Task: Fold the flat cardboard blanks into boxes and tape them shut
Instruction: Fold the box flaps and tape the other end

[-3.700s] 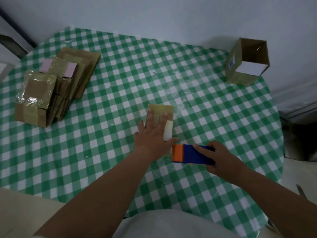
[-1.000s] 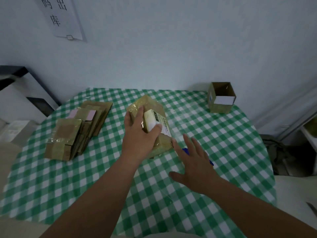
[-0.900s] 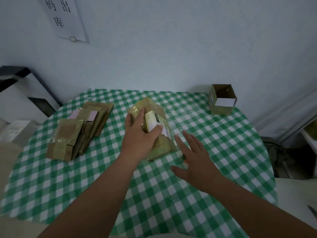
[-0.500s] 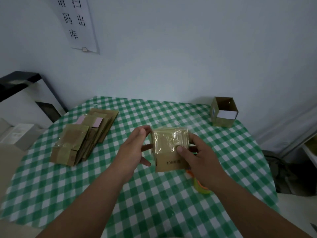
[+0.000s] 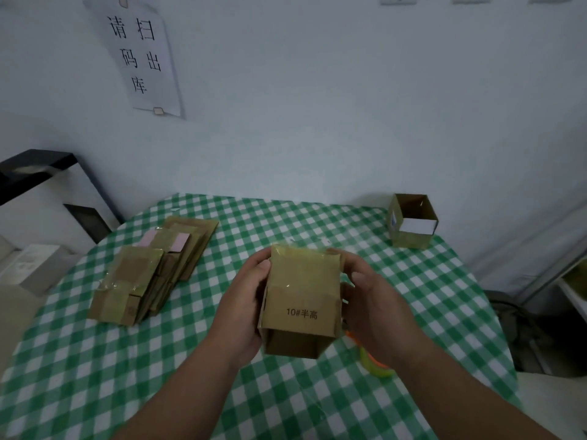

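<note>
While held mid-air over the gingham tablecloth (image 5: 95, 376), nothing under it for support. Far left: stack of flat cardboard blanks (image 5: 149, 274), some taped, pink labels on two; count unreadable, lower ones buried. Left hand (image 5: 246, 308) wrapped round left wall of the small cardboard box (image 5: 300, 300), thumb on front face near the taped top edge. Box printed "10#半高", tilted with the near bottom end toward the camera; that end looks open, flaps hard to make out in the dim light. Clear tape glossy across the upper half; whether the far end is fully sealed not visible. Right hand (image 5: 374, 309) gripping right wall, thumb curled over upper right corner, fingers behind and out of sight. Risks, as judgement: squeezing both walls could rack the box out of square or buckle thin board; tape wrinkles at top may lift; tilting with open end down loses flap alignment. Tape dispenser (image 5: 374, 363) mostly hidden under right wrist, only orange and yellow-green slivers showing, identity a guess; easy to knock with the forearm. Far right: open finished box (image 5: 413, 222) near table edge, white insert inside, contents unclear.
</note>
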